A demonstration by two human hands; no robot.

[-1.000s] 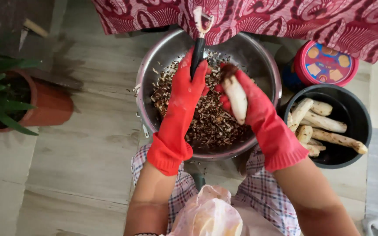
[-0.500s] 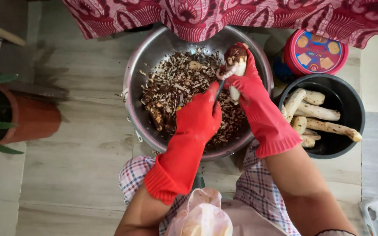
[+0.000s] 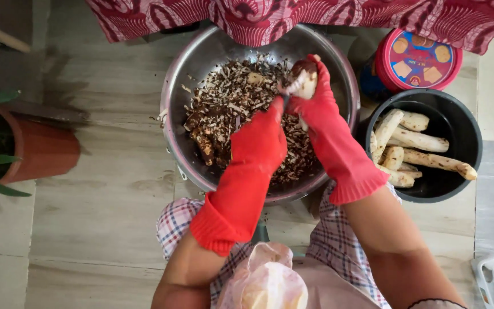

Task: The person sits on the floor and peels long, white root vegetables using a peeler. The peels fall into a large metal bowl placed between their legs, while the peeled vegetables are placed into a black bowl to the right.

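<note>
My right hand (image 3: 315,103) grips a half-peeled cassava root (image 3: 305,86) over the steel bowl (image 3: 201,57) of peelings, while my left hand (image 3: 261,140) closes on what looks like a knife (image 3: 284,103).

Metal bowl (image 3: 201,86) on floor (image 3: 104,189), centre; peelings (image 3: 224,114) inside. Both hands over bowl: left hand (image 3: 261,140) beside right hand (image 3: 313,100), root (image 3: 306,86) in right grip. Bucket (image 3: 464,120) of peeled roots (image 3: 424,160) right of bowl; round tin (image 3: 415,60) behind bucket, possibly touching. Plant pot (image 3: 41,151) far left.
</note>
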